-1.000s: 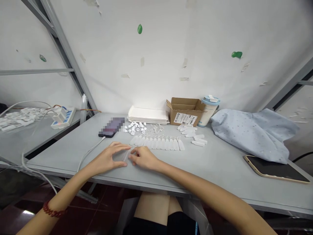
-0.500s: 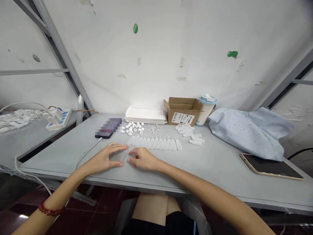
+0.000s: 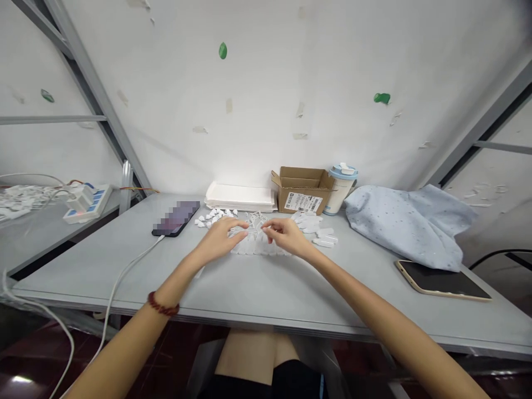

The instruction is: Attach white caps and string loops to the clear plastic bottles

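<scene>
Both my hands reach over a row of small translucent plastic vials point(image 3: 254, 249) lying side by side on the grey table point(image 3: 266, 288). My left hand point(image 3: 219, 237) has its fingers bent together, tips at a tangle of thin white plastic loops point(image 3: 256, 219). My right hand point(image 3: 286, 235) pinches thumb and forefinger at the same tangle. What either hand holds is too small to make out. A pile of small white caps point(image 3: 213, 216) lies just left of the loops. More loose vials point(image 3: 321, 233) lie to the right of my right hand.
A phone point(image 3: 174, 218) on a white cable point(image 3: 124, 274) lies at the left. At the back stand a flat white tray point(image 3: 240, 197), an open cardboard box point(image 3: 302, 191) and a lidded cup point(image 3: 341, 188). Blue cloth point(image 3: 405, 224) and a tablet point(image 3: 443, 280) lie right. A power strip point(image 3: 85, 202) sits far left.
Both hands have left the table's near part and moved away from me, to the row of vials and the loops behind it. The view has shifted right.
</scene>
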`<state>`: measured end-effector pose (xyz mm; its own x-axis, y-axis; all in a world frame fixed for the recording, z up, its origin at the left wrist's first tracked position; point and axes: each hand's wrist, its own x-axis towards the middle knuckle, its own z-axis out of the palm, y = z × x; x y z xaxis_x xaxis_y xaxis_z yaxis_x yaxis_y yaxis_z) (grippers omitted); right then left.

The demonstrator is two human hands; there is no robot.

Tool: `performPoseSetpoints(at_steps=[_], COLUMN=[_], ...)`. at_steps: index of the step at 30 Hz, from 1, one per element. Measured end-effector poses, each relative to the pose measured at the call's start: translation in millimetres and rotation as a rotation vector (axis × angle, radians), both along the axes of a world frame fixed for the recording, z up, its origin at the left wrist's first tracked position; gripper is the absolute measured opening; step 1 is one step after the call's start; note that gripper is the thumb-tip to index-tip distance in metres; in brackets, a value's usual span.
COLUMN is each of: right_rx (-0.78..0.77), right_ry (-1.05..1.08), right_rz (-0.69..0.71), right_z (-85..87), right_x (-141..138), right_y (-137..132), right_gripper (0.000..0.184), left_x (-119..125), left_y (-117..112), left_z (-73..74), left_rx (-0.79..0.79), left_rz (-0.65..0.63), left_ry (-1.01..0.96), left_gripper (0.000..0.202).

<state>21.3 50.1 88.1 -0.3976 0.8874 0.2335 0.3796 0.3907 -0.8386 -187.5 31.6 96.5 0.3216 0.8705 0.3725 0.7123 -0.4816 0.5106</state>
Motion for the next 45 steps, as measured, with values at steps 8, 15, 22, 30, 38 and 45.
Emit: performPoseSetpoints(at_steps=[8, 15, 22, 30, 38, 45], right_rx=[0.256, 0.425, 0.410, 0.314, 0.251, 0.213], right_ry=[-0.083, -0.437, -0.579, -0.740, -0.809, -0.865], right_rz=[-0.371, -0.508, -0.540, -0.404, -0.397, -0.388], right_z=[-25.7, -35.6, -30.7, -24.1, -17.0, -16.6], right_x=[60, 85, 95, 105, 102, 99], right_y=[33, 46, 41, 38, 32, 31], right_gripper=[0.024, 0.026, 0.027, 0.029, 0.029, 0.030], left_x=[63, 62, 54, 55, 57, 59], left_y=[60, 53, 55, 57, 59, 59], left_z=[9.3, -16.2, -23.4, -25.2, -27.5, -26.6], left_rx=[-0.129, -0.003, 0.028, -0.015, 0.032, 0.082], left_rz=[0.265, 0.331, 0.307, 0.267, 0.214, 0.228], left_ry=[0.319, 0.510, 0.545, 0.567, 0.567, 0.501], left_gripper=[0.029, 0.034, 0.037, 0.036, 0.034, 0.032])
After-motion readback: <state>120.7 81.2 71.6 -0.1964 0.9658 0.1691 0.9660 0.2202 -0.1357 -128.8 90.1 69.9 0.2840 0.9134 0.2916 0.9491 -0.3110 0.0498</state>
